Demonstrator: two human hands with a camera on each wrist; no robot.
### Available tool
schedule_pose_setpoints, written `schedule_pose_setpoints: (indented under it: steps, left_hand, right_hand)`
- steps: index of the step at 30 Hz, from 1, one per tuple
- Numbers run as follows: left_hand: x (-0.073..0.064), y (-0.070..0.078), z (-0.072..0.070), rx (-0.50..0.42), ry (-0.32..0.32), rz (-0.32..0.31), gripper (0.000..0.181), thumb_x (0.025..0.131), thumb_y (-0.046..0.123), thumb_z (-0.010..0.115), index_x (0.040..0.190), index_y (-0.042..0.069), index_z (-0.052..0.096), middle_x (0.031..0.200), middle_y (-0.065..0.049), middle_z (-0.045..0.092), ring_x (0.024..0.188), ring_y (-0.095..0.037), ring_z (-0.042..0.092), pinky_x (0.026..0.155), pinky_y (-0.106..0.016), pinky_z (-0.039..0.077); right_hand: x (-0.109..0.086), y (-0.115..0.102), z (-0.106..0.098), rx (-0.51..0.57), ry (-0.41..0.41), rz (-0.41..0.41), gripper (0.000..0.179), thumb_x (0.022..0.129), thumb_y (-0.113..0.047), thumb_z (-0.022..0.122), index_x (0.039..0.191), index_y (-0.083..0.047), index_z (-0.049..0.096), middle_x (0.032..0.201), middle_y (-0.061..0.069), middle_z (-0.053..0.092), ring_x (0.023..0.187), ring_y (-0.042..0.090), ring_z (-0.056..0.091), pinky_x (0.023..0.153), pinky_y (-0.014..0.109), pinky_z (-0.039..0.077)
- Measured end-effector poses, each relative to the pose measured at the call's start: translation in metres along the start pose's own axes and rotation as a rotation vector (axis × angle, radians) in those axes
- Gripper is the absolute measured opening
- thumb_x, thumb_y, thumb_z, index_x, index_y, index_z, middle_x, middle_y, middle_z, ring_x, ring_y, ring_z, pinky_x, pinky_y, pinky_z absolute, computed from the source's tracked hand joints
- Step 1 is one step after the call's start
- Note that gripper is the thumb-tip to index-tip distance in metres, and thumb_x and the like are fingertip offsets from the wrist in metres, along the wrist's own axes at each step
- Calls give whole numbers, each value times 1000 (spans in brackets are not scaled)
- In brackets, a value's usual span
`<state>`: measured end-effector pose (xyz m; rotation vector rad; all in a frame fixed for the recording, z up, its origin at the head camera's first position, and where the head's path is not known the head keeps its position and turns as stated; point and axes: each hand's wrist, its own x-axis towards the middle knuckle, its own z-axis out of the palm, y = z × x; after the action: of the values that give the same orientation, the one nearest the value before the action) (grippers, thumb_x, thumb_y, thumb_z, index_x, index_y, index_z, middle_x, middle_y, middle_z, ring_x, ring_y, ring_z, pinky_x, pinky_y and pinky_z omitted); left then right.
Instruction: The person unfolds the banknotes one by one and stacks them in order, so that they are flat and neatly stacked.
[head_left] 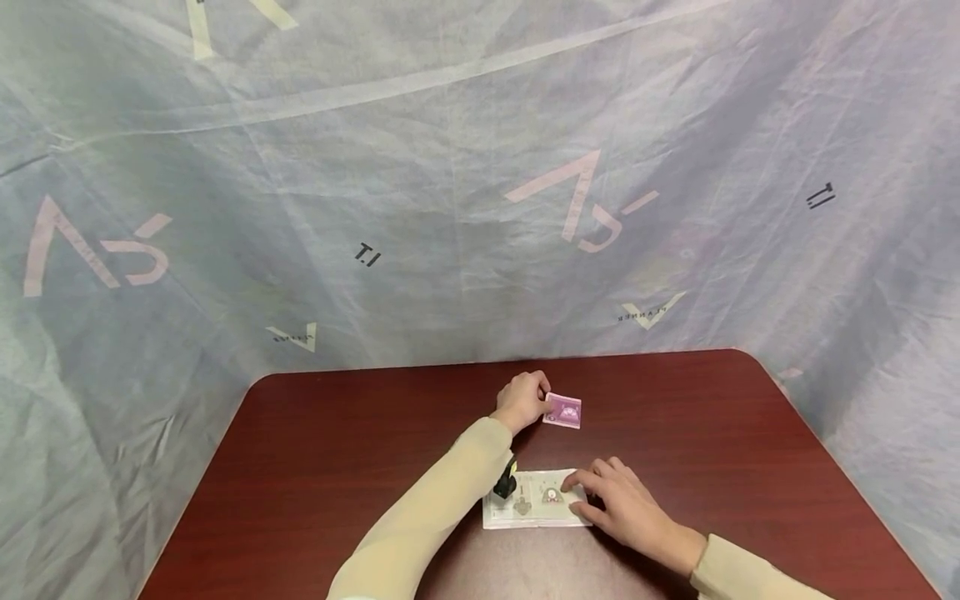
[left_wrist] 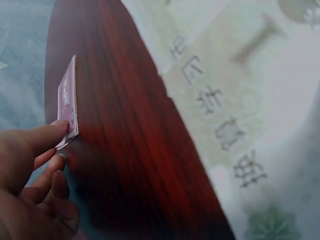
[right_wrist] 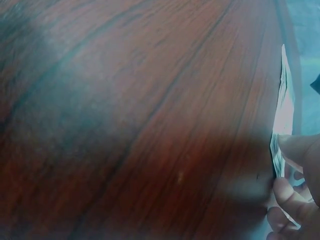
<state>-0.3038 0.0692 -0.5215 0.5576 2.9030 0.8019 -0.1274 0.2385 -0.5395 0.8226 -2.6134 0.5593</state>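
My left hand (head_left: 522, 402) reaches toward the far side of the table and pinches the left end of a small purple printed paper note (head_left: 566, 412). In the left wrist view, the thumb lies over the end of the note, with the fingers curled below. Nearer me lies a pale stack of printed paper sheets (head_left: 536, 515) with greyish figures. My right hand (head_left: 626, 504) is at its right end, thumb and index finger bent around the edge. The right wrist view shows several layered sheets (right_wrist: 283, 112) edge-on at that thumb. The left wrist covers the stack's upper left corner.
The dark red wooden table (head_left: 337, 467) has rounded far corners. A grey cloth (head_left: 450, 208) with printed letters hangs behind it and along both sides. A small black device (head_left: 506, 482) on the left wrist overlaps the stack in the head view.
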Motion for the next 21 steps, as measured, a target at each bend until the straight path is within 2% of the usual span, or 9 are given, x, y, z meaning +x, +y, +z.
schedule_pose_setpoints:
  steps: [5, 10, 15, 21]
  left_hand:
    - [-2, 1, 1, 41, 11, 8, 27, 87, 30, 86, 101, 16, 67, 84, 5, 57, 76, -13, 58, 66, -33, 46]
    - [-5, 2, -1, 21, 2, 12, 27, 88, 27, 86, 99, 15, 65, 83, 5, 57, 73, -12, 56, 65, -31, 45]
    - [-6, 3, -2, 31, -16, 42, 21, 93, 25, 81, 96, 14, 63, 83, 5, 54, 73, -12, 53, 63, -30, 42]
    - [-5, 0, 0, -16, 6, 47, 13, 96, 17, 76, 89, 16, 64, 77, 5, 59, 68, -12, 55, 60, -30, 43]
  right_hand:
    - [0, 0, 1, 3, -1, -4, 29, 82, -24, 87, 105, -30, 71, 81, -16, 45, 78, 7, 37, 64, 27, 31]
    - [0, -1, -1, 6, -8, -2, 29, 81, -24, 87, 105, -29, 71, 81, -15, 46, 78, 7, 37, 65, 27, 32]
    - [0, 0, -1, 10, -9, -2, 29, 82, -24, 87, 105, -29, 70, 81, -15, 46, 79, 7, 37, 65, 28, 32]
    - [-1, 1, -1, 17, -10, -14, 30, 82, -24, 87, 106, -29, 70, 82, -15, 46, 79, 7, 37, 66, 28, 34]
